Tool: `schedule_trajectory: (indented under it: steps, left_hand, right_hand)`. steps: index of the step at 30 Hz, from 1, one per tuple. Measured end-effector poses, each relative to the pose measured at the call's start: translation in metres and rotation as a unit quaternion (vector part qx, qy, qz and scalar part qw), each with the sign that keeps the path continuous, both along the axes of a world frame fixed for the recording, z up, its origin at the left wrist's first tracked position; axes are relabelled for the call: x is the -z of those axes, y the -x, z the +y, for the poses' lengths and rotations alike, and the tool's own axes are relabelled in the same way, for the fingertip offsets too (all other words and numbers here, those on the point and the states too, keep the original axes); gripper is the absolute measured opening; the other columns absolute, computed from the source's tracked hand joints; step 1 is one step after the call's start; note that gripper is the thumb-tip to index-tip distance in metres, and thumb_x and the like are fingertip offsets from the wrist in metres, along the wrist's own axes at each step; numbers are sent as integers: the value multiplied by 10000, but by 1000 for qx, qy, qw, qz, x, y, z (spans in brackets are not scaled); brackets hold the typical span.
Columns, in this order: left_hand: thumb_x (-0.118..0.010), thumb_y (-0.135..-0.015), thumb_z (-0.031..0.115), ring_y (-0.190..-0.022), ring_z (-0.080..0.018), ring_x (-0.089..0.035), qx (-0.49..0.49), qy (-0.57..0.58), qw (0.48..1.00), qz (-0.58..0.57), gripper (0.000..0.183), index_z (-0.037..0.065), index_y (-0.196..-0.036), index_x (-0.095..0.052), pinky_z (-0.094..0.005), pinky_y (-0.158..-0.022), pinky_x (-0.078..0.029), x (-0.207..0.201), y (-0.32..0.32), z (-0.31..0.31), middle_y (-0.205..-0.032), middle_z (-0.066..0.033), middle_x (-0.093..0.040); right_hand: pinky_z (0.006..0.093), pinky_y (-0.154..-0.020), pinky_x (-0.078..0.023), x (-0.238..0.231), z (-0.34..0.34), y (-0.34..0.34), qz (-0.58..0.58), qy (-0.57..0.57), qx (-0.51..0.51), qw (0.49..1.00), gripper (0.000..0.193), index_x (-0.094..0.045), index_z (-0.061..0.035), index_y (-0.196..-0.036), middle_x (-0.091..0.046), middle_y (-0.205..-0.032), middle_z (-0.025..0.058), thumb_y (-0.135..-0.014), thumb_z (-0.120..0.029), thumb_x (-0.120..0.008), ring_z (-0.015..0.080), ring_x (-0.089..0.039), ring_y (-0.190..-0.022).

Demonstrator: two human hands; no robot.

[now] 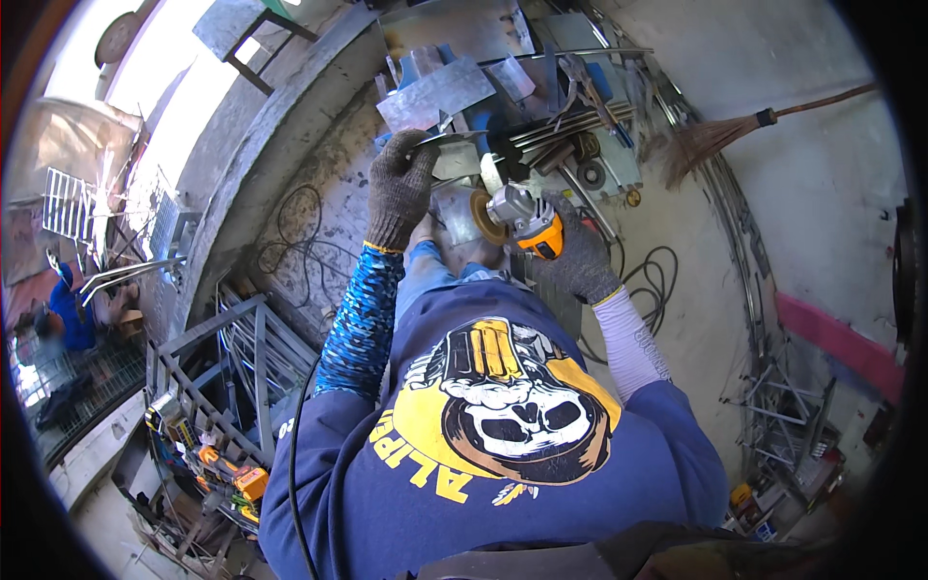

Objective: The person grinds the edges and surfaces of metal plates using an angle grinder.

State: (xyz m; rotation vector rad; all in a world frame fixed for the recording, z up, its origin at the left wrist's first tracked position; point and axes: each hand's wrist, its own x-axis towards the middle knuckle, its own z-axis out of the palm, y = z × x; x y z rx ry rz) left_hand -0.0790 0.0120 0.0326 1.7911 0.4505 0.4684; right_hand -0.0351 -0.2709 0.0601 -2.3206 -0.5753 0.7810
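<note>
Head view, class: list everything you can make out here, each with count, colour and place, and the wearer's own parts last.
Angle grinder: one, orange and silver, in the right hand
Wheel: one, brown, on the grinder
Thin metal piece: one, grey, in the left hand
Sheet-metal pieces: several, silvery, top centre
Broom: one, brown, upper right
Cable coils: two, black, on the floor either side
Stool-like stand: one, greyish, upper left
Metal frame: one, grey, lower left
Bar: one, pinkish red, far right
Other person: one, blue clothing, far left
Small scraps: too cluttered to count
Left hand: one, grey glove, centre
Right hand: one, grey glove, right of centre
</note>
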Motion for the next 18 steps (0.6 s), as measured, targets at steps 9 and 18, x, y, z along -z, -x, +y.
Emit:
schedule_trajectory:
  steps: [9,18]
  left_hand:
    - [-621,-925,155,-680,-133,-646,7,287,950,120,166,-10,-920,-639,-288,-574,-557,-11,5,1,-804,-76,-643]
    - [-604,-946,117,-647,-178,-621,52,493,859,125,133,7,-1019,-594,-309,-558,-533,1,14,-22,-798,-85,-599]
  right_hand:
    - [422,-931,-529,25,-11,-14,-144,-26,133,980,955,-316,-175,-1476,-604,-1301,159,-693,-171,-862,350,-627,-1169]
    - [434,-925,-516,35,8,-19,-284,-94,129,945,869,-407,-124,-1427,-600,-1274,162,-681,-141,-853,361,-618,-1150]
